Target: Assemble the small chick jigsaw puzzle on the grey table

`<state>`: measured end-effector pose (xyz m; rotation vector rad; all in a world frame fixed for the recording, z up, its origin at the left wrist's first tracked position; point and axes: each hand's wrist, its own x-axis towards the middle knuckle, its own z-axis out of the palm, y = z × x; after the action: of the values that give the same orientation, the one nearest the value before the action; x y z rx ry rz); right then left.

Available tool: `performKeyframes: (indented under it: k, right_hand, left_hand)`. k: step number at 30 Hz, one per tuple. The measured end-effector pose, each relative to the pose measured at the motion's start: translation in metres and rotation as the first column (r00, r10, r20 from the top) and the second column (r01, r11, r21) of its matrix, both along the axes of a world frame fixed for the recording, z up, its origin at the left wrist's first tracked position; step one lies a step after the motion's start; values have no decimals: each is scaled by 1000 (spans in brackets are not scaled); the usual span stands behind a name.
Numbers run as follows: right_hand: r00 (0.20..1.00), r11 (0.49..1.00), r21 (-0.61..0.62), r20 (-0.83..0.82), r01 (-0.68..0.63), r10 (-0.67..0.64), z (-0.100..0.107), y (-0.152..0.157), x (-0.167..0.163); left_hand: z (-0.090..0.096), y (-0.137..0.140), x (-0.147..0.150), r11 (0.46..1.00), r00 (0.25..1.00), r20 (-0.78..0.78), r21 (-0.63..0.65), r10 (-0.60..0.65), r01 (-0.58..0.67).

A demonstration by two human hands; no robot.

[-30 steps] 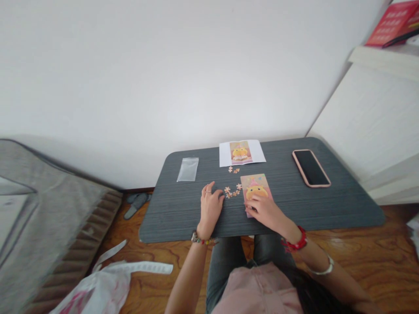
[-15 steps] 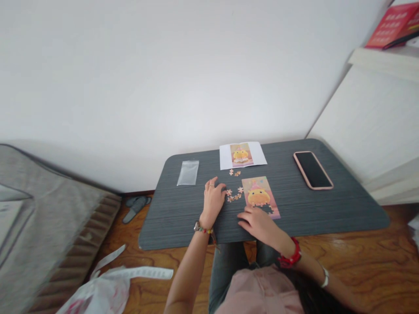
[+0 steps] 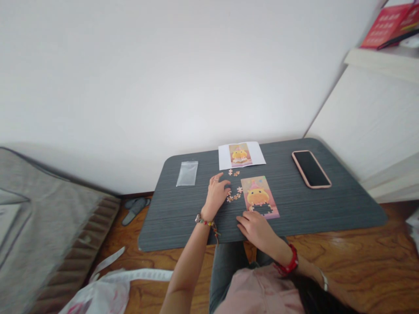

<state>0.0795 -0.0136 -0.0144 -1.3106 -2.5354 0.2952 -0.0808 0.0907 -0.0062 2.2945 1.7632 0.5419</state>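
A partly joined jigsaw puzzle (image 3: 257, 196) lies on the dark table, showing a yellow cartoon animal in a pink hat, with a gap low in its middle. Several loose puzzle pieces (image 3: 236, 197) lie in a cluster just left of it. My left hand (image 3: 216, 195) is at that cluster's left side, fingers apart and curved, thumb close to the pieces; I see nothing held. At the puzzle's lower left corner rests my right hand (image 3: 258, 227), its fingers loosely spread and bent, covering part of the edge. Farther back are more loose pieces (image 3: 230, 172).
A white sheet with the printed picture (image 3: 224, 158) lies at the table's (image 3: 340, 209) back edge. A clear plastic bag (image 3: 187, 173) is on the left, a phone (image 3: 310, 169) on the right. Slippers (image 3: 134, 209) and a plastic bag with white strips (image 3: 101, 293) are on the floor.
My left hand has moved slightly right and forward, its fingers reaching nearer the loose pieces. My right hand has drawn back a little, baring more of the gap in the puzzle.
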Motion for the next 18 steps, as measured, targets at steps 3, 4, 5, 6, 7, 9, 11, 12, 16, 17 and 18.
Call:
performKeyframes:
  k: [3, 4, 5, 6, 7, 9, 11, 12, 16, 17, 18]
  right_hand:
    - [997, 998, 63, -66, 30, -26, -1, -1, 9]
    - [996, 996, 84, -89, 37, -30, -2, -3, 13]
    - [993, 994, 103, -111, 43, -31, -3, -5, 16]
    - [991, 992, 117, -130, 48, -33, -5, -7, 20]
    - [989, 990, 128, -146, 54, -35, -7, -9, 23]
    - [984, 987, 143, -171, 68, -43, -11, -13, 30]
    - [979, 984, 154, -194, 92, -62, -14, -17, 37]
    - [976, 982, 158, -206, 105, -71, -16, -19, 39]
    - [967, 975, 158, -225, 158, -120, -19, -27, 48]
    - [967, 974, 155, -219, 167, -131, -19, -29, 49]
    - [967, 973, 150, -211, 174, -141, -19, -31, 50]
  left_hand:
    - [-1, -8, -1, 1000, 1000, 9, 1, -8, 8]
    - [-2, -10, -1, 1000, 1000, 11, 8, -5, 5]
    - [-2, -12, -2, 1000, 1000, 9, 18, 3, -3]
    - [-2, -13, -3, 999, 1000, 4, 31, 14, -15]
    - [-2, -13, -4, 999, 1000, -3, 45, 29, -28]
    - [-1, -9, -7, 996, 998, -16, 68, 57, -56]
    - [1, -2, -8, 995, 997, -26, 73, 76, -74]
    - [2, 2, -8, 995, 997, -31, 65, 76, -74]
    - [5, 12, -9, 998, 998, -48, 40, 42, -40]
    - [5, 14, -9, 999, 998, -48, 42, 28, -26]
    - [5, 14, -9, 999, 999, -47, 44, 14, -12]
